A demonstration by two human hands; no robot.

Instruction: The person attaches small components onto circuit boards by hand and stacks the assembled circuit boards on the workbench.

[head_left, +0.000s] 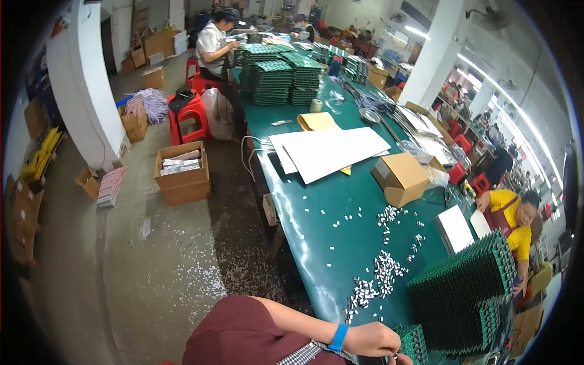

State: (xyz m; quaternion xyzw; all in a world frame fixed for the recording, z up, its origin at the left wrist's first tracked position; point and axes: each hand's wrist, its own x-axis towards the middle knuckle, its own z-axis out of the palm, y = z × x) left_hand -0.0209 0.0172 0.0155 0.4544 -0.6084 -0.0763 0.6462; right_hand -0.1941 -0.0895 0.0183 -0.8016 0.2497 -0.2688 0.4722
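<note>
My left hand [372, 339], with a blue band on its wrist, reaches over the table's near end. Its fingers are pinched together beside a green circuit board [412, 344]. Only the fingertips of my right hand [401, 360] show at the lower edge, closed and close against the left fingers. A small dark bit shows between the two hands, too hidden to name. Just beyond lie many small silver metal components [385, 274], heaped loosely on the green tabletop [316, 243]. To the right rises a tall stack of green circuit boards [459, 286].
An open cardboard box [401, 177] and white sheets [331, 152] lie farther up the table. More board stacks [274, 82] stand at the far end. A co-worker in yellow [511, 222] is at the right. Carton [182, 176] and red stools [188, 118] stand left.
</note>
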